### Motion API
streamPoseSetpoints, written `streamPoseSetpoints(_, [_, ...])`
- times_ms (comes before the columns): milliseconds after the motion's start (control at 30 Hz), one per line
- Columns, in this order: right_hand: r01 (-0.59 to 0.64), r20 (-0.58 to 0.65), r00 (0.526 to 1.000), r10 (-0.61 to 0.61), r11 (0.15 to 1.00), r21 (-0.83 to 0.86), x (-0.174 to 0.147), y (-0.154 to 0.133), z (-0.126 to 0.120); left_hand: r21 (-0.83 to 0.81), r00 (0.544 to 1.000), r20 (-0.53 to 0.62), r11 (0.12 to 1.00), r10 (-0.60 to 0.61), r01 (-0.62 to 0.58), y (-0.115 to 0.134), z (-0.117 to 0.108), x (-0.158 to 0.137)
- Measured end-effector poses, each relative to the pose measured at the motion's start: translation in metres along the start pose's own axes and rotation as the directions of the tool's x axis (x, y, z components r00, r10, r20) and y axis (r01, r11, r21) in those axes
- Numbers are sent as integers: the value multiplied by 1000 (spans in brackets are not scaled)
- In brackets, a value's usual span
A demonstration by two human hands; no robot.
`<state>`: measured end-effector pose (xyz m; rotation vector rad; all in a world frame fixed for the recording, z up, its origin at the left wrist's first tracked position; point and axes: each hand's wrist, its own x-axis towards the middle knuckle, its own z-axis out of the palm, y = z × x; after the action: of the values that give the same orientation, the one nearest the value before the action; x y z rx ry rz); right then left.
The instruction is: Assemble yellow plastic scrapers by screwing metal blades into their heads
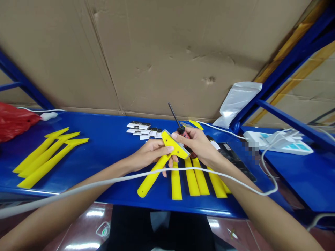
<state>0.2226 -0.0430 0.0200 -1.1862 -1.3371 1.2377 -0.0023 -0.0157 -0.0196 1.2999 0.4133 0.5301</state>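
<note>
My left hand (153, 153) grips a yellow scraper (154, 176) at the neck, its handle slanting down toward the table's front edge. Two dark screw holes show on the scraper's wide head, and a metal blade runs along its far edge. In my right hand (199, 143) is a screwdriver (184, 136) with a red and black handle, its dark shaft pointing up and away from the scraper. The right thumb lies close to the blade edge; whether it touches cannot be told. Below the hands lie several more yellow scrapers (192, 181), their heads partly hidden.
Three yellow scraper handles (52, 153) lie on the blue table (104, 139) at left. Small packets (141, 129) sit behind my hands. A black phone-like slab (232, 157) lies at right, near a white power strip (282, 143). A white cable (104, 181) crosses above my forearms.
</note>
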Motion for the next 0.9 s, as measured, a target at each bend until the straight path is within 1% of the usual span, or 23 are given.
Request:
streamPoseSetpoints(100, [2, -41, 999, -2, 1000, 8, 0, 2, 1, -34, 996, -61, 998, 58, -60, 2, 4, 1])
streamPoseSetpoints(167, [5, -69, 998, -3, 999, 31, 1, 3, 1, -56, 980, -141, 987, 142, -151, 6, 8, 2])
streamPoseSetpoints(233, [25, -88, 996, -19, 997, 71, 2, 3, 0, -48, 935, -247, 961, 253, -272, 13, 10, 3])
streamPoseSetpoints(300, [41, -106, 994, -30, 993, 107, 3, 3, -1, -10, 866, -356, 925, 352, -380, 19, 10, 4])
streamPoseSetpoints(367, [43, -111, 993, -30, 992, 121, 4, 3, -1, 33, 794, -439, 891, 419, -452, 24, 7, 5])
streamPoseSetpoints(400, [42, -113, 993, -29, 992, 119, 4, 3, -1, 50, 767, -466, 879, 441, -475, 27, 5, 5])
streamPoseSetpoints(433, [39, -115, 993, -26, 993, 113, 4, 3, -1, 62, 748, -482, 869, 456, -490, 28, 3, 5])
streamPoseSetpoints(500, [35, -110, 994, -24, 994, 100, 3, 3, 0, 73, 728, -496, 858, 473, -508, 30, 0, 6])
streamPoseSetpoints(600, [29, -82, 996, -22, 997, 77, 3, 4, 2, 70, 723, -498, 854, 478, -516, 31, -4, 7])
streamPoseSetpoints(700, [54, -40, 998, -52, 997, 56, 2, 6, 2, 43, 749, -495, 873, 441, -485, 29, -2, 8])
streamPoseSetpoints(800, [93, -6, 996, -93, 994, 55, 1, 9, 4, -12, 816, -455, 913, 357, -407, 24, 4, 6])
streamPoseSetpoints(900, [129, 7, 992, -129, 991, 19, -1, 12, 7, -77, 893, -366, 947, 263, -311, 20, 11, 5])
